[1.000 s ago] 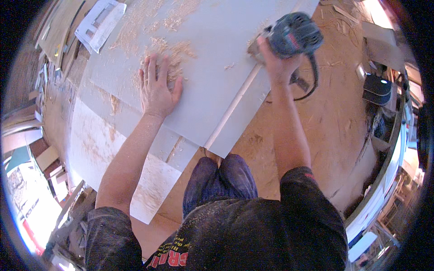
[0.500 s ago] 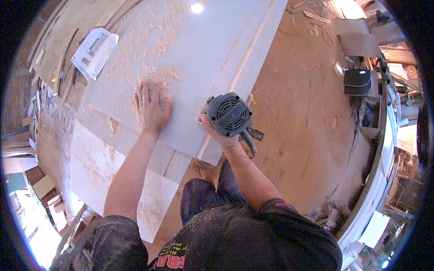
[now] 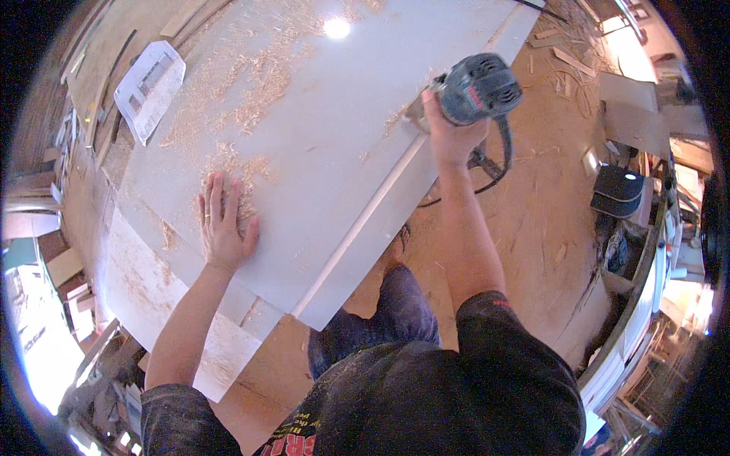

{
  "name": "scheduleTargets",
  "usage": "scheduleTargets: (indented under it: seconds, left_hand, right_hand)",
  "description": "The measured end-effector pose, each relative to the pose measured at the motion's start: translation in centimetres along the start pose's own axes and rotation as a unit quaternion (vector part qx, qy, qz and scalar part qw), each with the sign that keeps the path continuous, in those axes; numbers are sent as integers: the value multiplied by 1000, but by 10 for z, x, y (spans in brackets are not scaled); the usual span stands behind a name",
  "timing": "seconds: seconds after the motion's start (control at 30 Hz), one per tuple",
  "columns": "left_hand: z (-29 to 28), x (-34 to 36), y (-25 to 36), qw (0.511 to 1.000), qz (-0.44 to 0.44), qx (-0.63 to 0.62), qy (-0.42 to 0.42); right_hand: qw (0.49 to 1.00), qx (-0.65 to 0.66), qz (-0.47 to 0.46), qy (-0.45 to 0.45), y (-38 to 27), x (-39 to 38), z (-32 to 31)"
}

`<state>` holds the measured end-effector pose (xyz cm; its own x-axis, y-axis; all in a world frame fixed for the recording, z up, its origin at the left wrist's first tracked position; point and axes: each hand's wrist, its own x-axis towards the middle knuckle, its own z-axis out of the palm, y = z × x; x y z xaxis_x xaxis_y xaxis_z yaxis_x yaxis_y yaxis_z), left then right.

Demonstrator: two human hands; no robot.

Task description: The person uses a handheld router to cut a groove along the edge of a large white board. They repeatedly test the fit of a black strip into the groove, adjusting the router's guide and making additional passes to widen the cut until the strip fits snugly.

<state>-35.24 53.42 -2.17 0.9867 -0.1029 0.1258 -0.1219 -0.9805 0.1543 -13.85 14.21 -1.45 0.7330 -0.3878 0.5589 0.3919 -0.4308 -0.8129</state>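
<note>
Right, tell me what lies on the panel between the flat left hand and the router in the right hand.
In the head view, bare grey panel with a thin scatter of wood shavings separates the left hand from the router; nothing else sits there.

Sawdust and wood offcuts littering the brown floor (image 3: 532, 228), boards leaning along the right wall (image 3: 639, 114), daylight pouring in at lower left (image 3: 38, 357), a lamp glaring overhead.

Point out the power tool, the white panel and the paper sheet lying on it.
Power tool (image 3: 480, 87), head view, on its round dark motor cap.
White panel (image 3: 334, 152), head view, on its bare middle face.
Paper sheet (image 3: 150, 87), head view, on its printed centre.
</note>
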Motion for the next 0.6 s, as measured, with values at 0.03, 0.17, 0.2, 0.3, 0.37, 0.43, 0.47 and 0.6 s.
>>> scheduleTargets:
  seconds: [0.03,0.17,0.2,0.3,0.37,0.43,0.47,0.6]
  left_hand:
    - [2,1,0,1000,4,-4,9]
    - [-5,5,6,1000,-14,3,-22]
    - [-9,4,9,999,-25,5,-32]
    - [-10,12,11,999,-30,3,-42]
    - [-9,11,10,999,-28,5,-40]
    - [-6,11,8,999,-17,9,-29]
    - [-6,10,8,999,-19,10,-31]
    - [-6,12,9,999,-18,9,-26]
  right_hand:
    - [1000,7,-9,3,4,21,2]
    - [998,20,-49,15,68,88,7]
    - [999,26,1,-40,65,102,5]
    - [999,46,-14,-9,101,152,10]
    - [1000,16,-23,-3,108,171,11]
    - [999,38,-16,8,125,197,16]
    - [1000,2,-8,18,141,209,17]
    - [1000,-1,14,-17,156,231,14]
